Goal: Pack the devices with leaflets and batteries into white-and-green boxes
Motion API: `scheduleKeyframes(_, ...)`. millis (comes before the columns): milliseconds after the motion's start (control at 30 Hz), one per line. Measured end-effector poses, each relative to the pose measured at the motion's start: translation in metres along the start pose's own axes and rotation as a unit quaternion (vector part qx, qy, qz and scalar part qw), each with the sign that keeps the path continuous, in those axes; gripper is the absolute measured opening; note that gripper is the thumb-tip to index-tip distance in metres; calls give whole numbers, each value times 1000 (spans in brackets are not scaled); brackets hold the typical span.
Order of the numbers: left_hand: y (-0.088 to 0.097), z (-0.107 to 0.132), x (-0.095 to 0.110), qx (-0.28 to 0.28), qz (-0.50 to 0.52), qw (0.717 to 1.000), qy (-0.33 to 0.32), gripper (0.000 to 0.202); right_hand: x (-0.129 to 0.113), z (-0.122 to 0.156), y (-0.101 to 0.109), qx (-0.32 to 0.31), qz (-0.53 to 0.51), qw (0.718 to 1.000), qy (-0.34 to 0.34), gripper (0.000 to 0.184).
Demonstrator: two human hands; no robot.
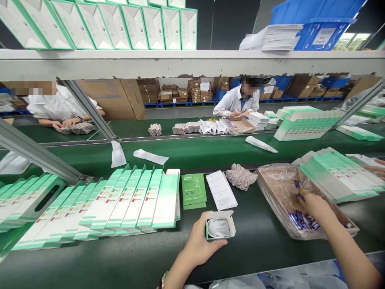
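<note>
My left hand (200,241) is closed around a small green-and-white carton (221,237). Its end flaps stand open toward me, and a white wrapped item (219,228) shows inside. To the right, my right hand (313,204) reaches into a plastic-lined cardboard tray (270,180). Its fingertips pinch a small shiny blue-purple pack of batteries (298,195). More battery packs (297,220) lie in the tray below that hand. Beyond the carton are green booklets (193,190), white printed leaflets (221,190) and a bunch of greyish pouches (241,176).
Rows of green-and-white cartons (120,200) stand at the left; more cartons (339,172) lie behind the tray. A shelf beam (180,64) crosses above, with slanted metal posts (87,108). Two people (236,100) work across the green belt (195,150); another person's hand (375,168) shows at far right.
</note>
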State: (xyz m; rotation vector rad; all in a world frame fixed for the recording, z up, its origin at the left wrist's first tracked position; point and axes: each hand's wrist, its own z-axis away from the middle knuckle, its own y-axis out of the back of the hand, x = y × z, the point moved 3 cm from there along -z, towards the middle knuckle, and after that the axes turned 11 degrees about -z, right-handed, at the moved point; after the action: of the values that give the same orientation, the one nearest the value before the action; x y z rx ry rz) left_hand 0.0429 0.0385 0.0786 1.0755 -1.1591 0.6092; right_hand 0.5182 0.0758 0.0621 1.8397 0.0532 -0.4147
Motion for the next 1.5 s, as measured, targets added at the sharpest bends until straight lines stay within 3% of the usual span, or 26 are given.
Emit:
scheduleKeyframes(100, -1, 0, 0, 10, 1, 1000, -4, 59, -41, 8, 9, 44, -6, 999, 32, 23)
scheduleKeyframes(167, 0, 0, 1, 12, 8, 1000, -13, 58, -95, 27, 20, 77, -42, 993, 79, 30)
scheduleKeyframes(200, 0, 0, 2, 12, 12, 1000, -18, 58, -129, 41, 29, 125, -109, 978, 126, 31)
scheduleKeyframes(233, 0, 0, 3, 11, 16, 1000, -25, 58, -164, 56, 36, 124, -175, 958, 189, 30)
scheduleKeyframes(333, 1, 0, 6, 8, 27, 999, -45, 58, -259, 97, 43, 4, -315, 881, 354, 31)
scheduleKeyframes(433, 0, 1, 7, 8, 28, 998, -51, 58, -302, 122, 37, -29, -329, 817, 472, 42)
scheduleKeyframes(500, -1, 3, 4, 6, 32, 998, -50, 58, -303, 129, 29, 3, -330, 817, 472, 47)
scheduleKeyframes(533, -2, 4, 2, 6, 37, 998, -51, 59, -299, 130, 26, 27, -346, 829, 438, 49)
scheduleKeyframes(633, -2, 7, -2, 19, 83, 993, -77, 76, -283, 134, 16, 68, -428, 866, 251, 46)
scheduleKeyframes(700, 2, 10, 1, 43, 142, 983, -108, 80, -279, 138, 5, 21, -493, 862, 115, 42)
scheduleKeyframes(767, 7, 13, 9, 54, 191, 972, -122, 68, -282, 141, -9, -74, -570, 818, 25, 39)
scheduleKeyframes(833, 9, 13, 19, 42, 214, 969, -114, 53, -289, 142, -20, -150, -645, 749, -16, 37)
scheduleKeyframes(933, 7, 12, 31, 40, 223, 969, -103, 42, -300, 140, -29, -186, -714, 674, -38, 36)
scheduleKeyframes(1067, 3, 10, 30, 118, 190, 966, -130, 26, -309, 136, -32, -149, -739, 655, -49, 31)
scheduleKeyframes(1200, 12, 15, 25, 168, 69, 946, -268, 16, -303, 136, -34, -127, -732, 668, -35, 22)
scheduleKeyframes(1267, 20, 17, 23, 162, -8, 932, -325, 13, -296, 136, -32, -136, -703, 698, 6, 19)
scheduleKeyframes(1333, 27, 19, 22, 148, -67, 920, -356, 23, -288, 136, -26, -126, -651, 744, 76, 24)
scheduleKeyframes(1433, 33, 21, 24, 136, -108, 913, -370, 45, -282, 136, -12, -87, -542, 807, 218, 29)
scheduleKeyframes(1500, 33, 21, 26, 128, -122, 917, -359, 37, -282, 135, -6, -63, -477, 823, 302, 38)
